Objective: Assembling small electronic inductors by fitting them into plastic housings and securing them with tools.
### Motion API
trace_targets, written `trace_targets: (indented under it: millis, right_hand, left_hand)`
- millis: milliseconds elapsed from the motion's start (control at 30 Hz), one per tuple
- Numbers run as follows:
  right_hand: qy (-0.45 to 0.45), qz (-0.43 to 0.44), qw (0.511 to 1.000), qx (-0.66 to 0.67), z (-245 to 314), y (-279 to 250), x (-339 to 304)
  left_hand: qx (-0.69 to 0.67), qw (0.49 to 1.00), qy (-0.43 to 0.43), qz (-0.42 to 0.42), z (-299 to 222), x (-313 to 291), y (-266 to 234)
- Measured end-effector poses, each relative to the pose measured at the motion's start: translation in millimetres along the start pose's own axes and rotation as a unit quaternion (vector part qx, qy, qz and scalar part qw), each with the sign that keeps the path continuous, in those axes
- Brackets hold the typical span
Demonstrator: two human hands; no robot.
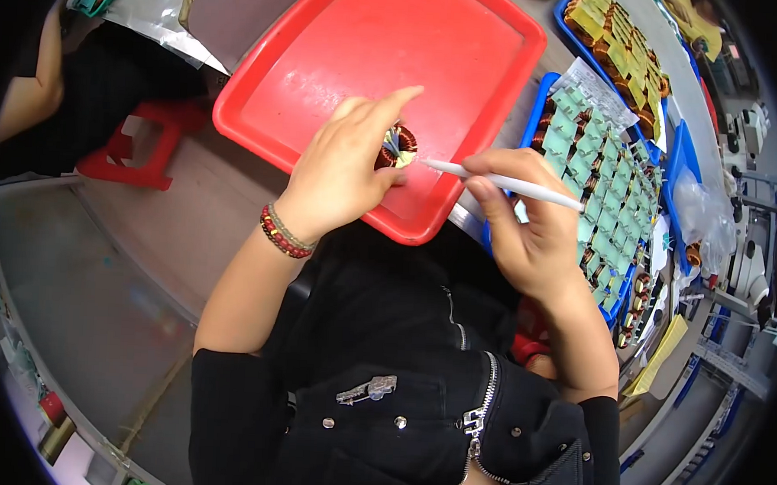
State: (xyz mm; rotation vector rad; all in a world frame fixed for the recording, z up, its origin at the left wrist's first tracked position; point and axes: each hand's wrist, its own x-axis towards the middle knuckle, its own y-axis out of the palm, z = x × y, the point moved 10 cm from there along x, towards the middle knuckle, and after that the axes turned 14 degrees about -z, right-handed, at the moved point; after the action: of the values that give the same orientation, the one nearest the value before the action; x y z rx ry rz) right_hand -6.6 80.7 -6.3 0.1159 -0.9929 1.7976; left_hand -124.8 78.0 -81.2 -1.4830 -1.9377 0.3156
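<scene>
The left hand [344,158] is closed in a pinch on a ring-shaped copper coil [408,143], its thumb at the near side and its fingers curled around the far side. Blue-grey and pale yellow pieces show inside the coil. The right hand [535,231] grips a slim white pen-like tool [529,189] between thumb and fingers; its tip points left, just beside the coil, and whether the two touch cannot be told. A beaded bracelet [285,232] circles the left wrist.

Beneath the left hand and the coil lies a red tray [397,43], stretching away beyond both hands. Just to the right of the right hand, on the grey worktop [517,127], a blue tray holds rows of pale green pieces [596,165] with copper windings. Beyond it, farther from the right hand, another blue tray carries yellow-wrapped coils [606,27]. A clear plastic bag [702,208] lies farther right. Well to the left of the left hand stand a red stool [153,173] and another person's bare arm [39,97].
</scene>
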Motion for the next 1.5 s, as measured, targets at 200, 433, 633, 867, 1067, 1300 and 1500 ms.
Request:
trace_targets:
  millis: [200,433,633,867,1067,1300,1500]
  right_hand:
    - [-0.047,0.026,0.999,0.004,-2.0,32.8,-2.7]
    - [-0.117,0.083,0.988,-0.048,15.6,53.0,-0.4]
    - [-0.114,0.092,0.989,-0.018,5.5,60.1,6.4]
    - [-0.128,0.094,0.987,-0.022,5.7,65.8,10.1]
    - [-0.136,0.067,0.988,0.004,1.8,71.2,6.9]
    - [-0.105,0.058,0.992,-0.033,-15.6,74.4,0.1]
    - [-0.032,0.011,0.998,0.058,-32.9,68.1,1.9]
  left_hand:
    - [-0.016,1.0,-0.016,-0.002,6.4,-2.6,-0.3]
    - [-0.017,0.999,-0.031,-0.002,10.9,-3.1,-0.2]
    - [-0.009,0.999,-0.051,0.001,17.3,-1.4,2.0]
    - [-0.022,0.999,-0.03,-0.013,14.3,1.2,-1.9]
    - [-0.017,1.0,-0.015,-0.004,9.1,-3.5,-5.3]
    - [-0.22,0.965,0.062,-0.13,-39.0,-14.3,-54.3]
    - [-0.144,0.962,0.06,-0.226,-17.0,-10.1,-40.9]
